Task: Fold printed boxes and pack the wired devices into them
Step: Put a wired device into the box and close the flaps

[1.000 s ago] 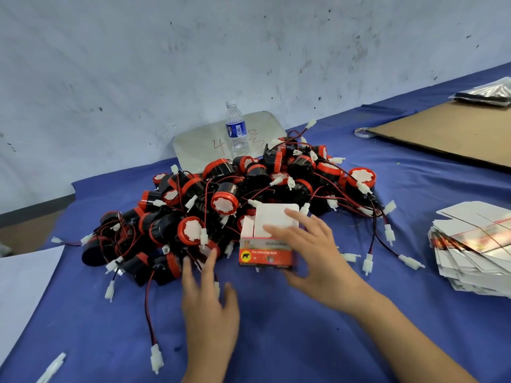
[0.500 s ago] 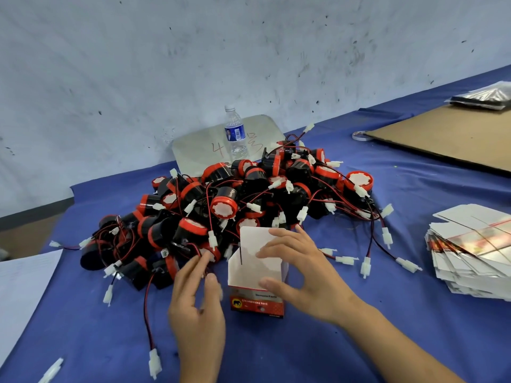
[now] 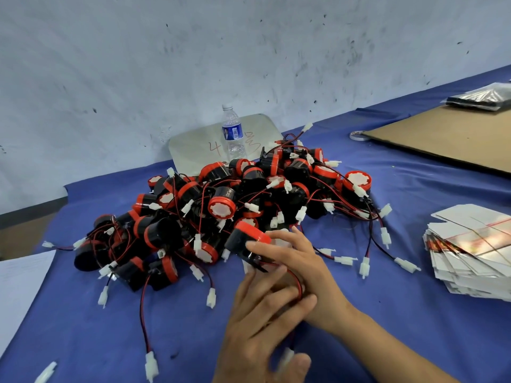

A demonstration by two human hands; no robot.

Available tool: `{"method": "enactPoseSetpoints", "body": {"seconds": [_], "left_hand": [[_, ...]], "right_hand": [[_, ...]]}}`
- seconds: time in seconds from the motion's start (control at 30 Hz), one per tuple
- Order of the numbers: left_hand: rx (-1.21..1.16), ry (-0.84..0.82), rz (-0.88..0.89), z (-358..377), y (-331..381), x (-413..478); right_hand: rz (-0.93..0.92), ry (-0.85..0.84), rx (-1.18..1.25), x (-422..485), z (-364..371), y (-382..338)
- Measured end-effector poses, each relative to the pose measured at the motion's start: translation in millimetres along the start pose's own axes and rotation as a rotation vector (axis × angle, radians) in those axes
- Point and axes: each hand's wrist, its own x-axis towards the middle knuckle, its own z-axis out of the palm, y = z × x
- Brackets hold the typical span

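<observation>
Paper in a white sheet (image 3: 19, 286) is lying at the far left of the blue-clothed counter (image 3: 83, 341). Just right of it a heap of black cylindrical devices with red caps (image 3: 221, 205) is sprawling over the counter's middle, with red-and-black wires and white plastic connectors trailing out on every side. Behind the heap a clear plastic water bottle with a blue label (image 3: 233, 134) is standing upright in front of a grey rounded panel with red writing (image 3: 190, 150), which is leaning on the wall.

At the heap's near edge both hands are working close together. The left hand (image 3: 265, 327), blurred, is reaching up from the bottom edge with fingers straight and spread, gripping nothing visible. A red wire loop is passing by its fingertips. Just above it one black device with a red cap (image 3: 240, 241) is sitting tilted. The right hand (image 3: 301, 261) is laying straight fingers across this device's side. Its thumb is hidden, so I cannot tell whether it is pinching anything. A sliver of white card (image 3: 282, 240) is showing between those fingers, and whether it is a folded box cannot be told.

Farther right, a fanned stack of flat printed boxes (image 3: 470, 255) is resting near the counter's right edge. Behind it a brown cardboard sheet (image 3: 442, 139) is lying flat, with a roll of tape (image 3: 358, 135) at its left corner and a clear plastic bag with dark contents (image 3: 484, 98) at its far end.
</observation>
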Motion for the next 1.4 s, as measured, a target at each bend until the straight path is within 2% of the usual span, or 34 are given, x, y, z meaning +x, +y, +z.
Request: {"method": "enactPoseSetpoints", "body": {"seconds": [0.07, 0.1, 0.17, 0.2, 0.33, 0.43, 0.53, 0.67, 0.8, 0.9, 1.0, 1.1, 1.23, 1.3, 1.4], "left_hand": [[0.013, 0.028, 0.015, 3, -1, -1], [-0.063, 0.112, -0.021, 2, 1, -2], [-0.347, 0.274, -0.181, 2, 7, -5], [-0.414, 0.343, -0.252, 3, 11, -5], [-0.429, 0.65, -0.565, 9, 9, -4], [-0.487, 0.648, -0.724, 12, -4, -4], [-0.502, 0.596, -0.802, 20, -6, -8], [-0.508, 0.65, -0.711, 20, -9, -9], [-0.546, 0.72, -0.555, 16, -14, -10], [-0.491, 0.655, -0.441, 14, -13, -9], [-0.347, 0.555, -0.304, 10, -10, -6], [-0.274, 0.554, -0.229, 8, -7, -4], [-0.204, 0.612, -0.234, 11, -8, -4], [-0.152, 0.6, -0.281, 14, -8, -7], [-0.219, 0.602, -0.267, 17, -6, -4]], "right_hand": [[0.006, 0.029, 0.086, 0, 2, -2], [0.043, 0.046, 0.121, 1, 2, -6], [0.151, 0.119, 0.231, 2, 2, -9], [0.185, 0.151, 0.287, 2, 1, -9], [0.196, 0.199, 0.378, 6, -3, -8], [0.194, 0.185, 0.46, 8, -4, -8], [0.18, 0.083, 0.487, 8, -6, -8], [0.155, 0.051, 0.419, 6, -7, -6], [-0.003, 0.202, 0.077, 8, -4, -3], [-0.081, 0.309, -0.159, 6, -3, -1], [-0.124, 0.338, -0.282, 4, -3, -3], [-0.184, 0.317, -0.27, 2, -4, -7], [-0.291, 0.232, -0.158, -3, -5, -13], [-0.302, 0.205, -0.162, -4, -2, -15], [-0.273, 0.242, -0.147, -7, 4, -16]]}}
